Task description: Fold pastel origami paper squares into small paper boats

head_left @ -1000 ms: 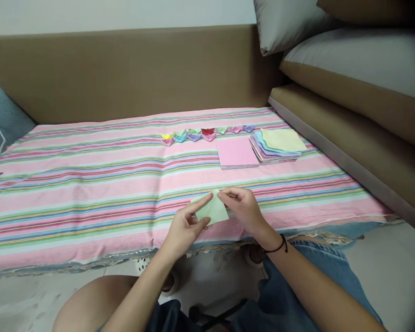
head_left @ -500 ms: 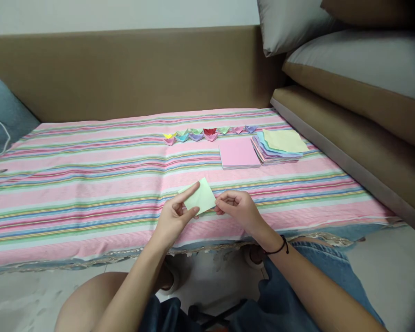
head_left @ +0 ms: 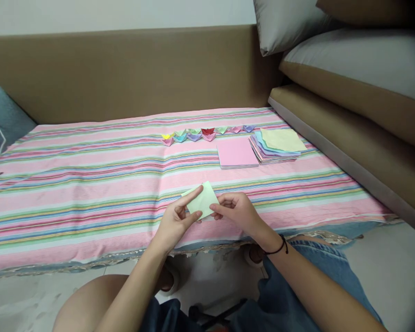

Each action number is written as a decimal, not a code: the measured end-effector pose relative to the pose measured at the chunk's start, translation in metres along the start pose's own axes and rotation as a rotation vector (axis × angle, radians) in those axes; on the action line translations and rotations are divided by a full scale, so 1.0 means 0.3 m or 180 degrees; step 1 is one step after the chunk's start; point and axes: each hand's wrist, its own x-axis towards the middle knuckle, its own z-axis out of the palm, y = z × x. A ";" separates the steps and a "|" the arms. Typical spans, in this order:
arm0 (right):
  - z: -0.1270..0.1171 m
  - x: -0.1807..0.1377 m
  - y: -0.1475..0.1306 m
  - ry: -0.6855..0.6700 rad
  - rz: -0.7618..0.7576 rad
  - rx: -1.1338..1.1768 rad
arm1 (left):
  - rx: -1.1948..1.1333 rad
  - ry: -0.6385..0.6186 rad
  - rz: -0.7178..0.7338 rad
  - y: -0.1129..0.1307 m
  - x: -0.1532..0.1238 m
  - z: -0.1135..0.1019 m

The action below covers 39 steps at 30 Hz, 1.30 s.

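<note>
A pale green sheet of paper (head_left: 203,201), seemingly folded, is held above the striped cloth between both hands. My left hand (head_left: 175,218) grips its left side, index finger along the top edge and thumb on the lower part. At the right corner my right hand (head_left: 235,210) pinches the paper, its thumb lying on the face. Fingers behind the paper are hidden. Beyond the hands stand several small folded paper boats (head_left: 193,134) in two loose rows, among them a red one (head_left: 208,132).
A pink paper stack (head_left: 238,154) lies right of centre, beside a fanned pile of coloured sheets topped by a cream one (head_left: 282,139). The striped cloth (head_left: 72,193) covers the seat up to a brown backrest (head_left: 131,74). Large cushions (head_left: 352,69) are piled at right.
The green paper has shifted slightly right and down with my left hand. My right thumb has moved from the paper's corner edge onto its face.
</note>
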 end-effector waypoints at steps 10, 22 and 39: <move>-0.024 0.005 -0.004 -0.0244 -0.0178 -0.0274 | 0.0813 -0.0340 0.0083 -0.001 -0.016 -0.003; -0.014 -0.004 0.008 0.0348 -0.0370 -0.0506 | 0.0972 -0.0481 0.0231 -0.019 -0.028 0.025; -0.013 -0.025 -0.014 -0.1287 -0.0353 -0.1059 | 0.0971 -0.0355 0.0176 0.000 -0.030 0.024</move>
